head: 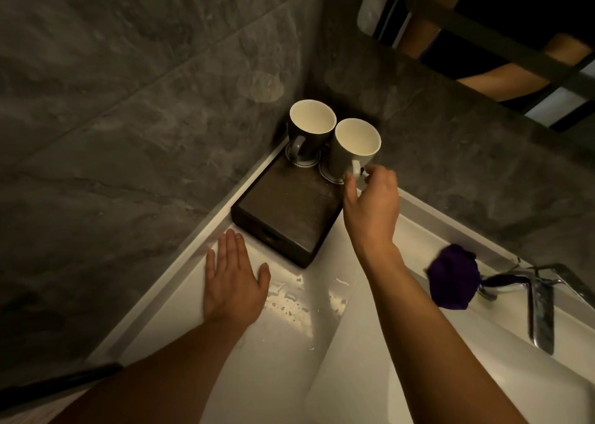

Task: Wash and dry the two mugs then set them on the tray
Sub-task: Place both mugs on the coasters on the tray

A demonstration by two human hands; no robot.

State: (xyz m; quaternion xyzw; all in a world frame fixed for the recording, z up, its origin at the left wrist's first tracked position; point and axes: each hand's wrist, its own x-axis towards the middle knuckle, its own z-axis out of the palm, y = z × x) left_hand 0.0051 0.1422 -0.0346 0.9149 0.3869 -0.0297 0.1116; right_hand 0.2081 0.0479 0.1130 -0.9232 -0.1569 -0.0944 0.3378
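Observation:
Two mugs stand upright on round coasters at the far end of a dark wooden tray [283, 211] in the corner. The dark mug [310, 134] is at the back left. A white mug [352, 148] stands beside it on the right. My right hand [370, 204] reaches to the white mug, fingers pinched on its handle. My left hand [233, 278] lies flat on the wet white counter, fingers apart, holding nothing, just in front of the tray's near left corner.
The white counter [277, 343] has water drops near the tray. A sink basin [418, 375] lies at the lower right, with a chrome tap [541, 307] and a purple cloth [450, 277] draped near it. Grey stone walls enclose the corner.

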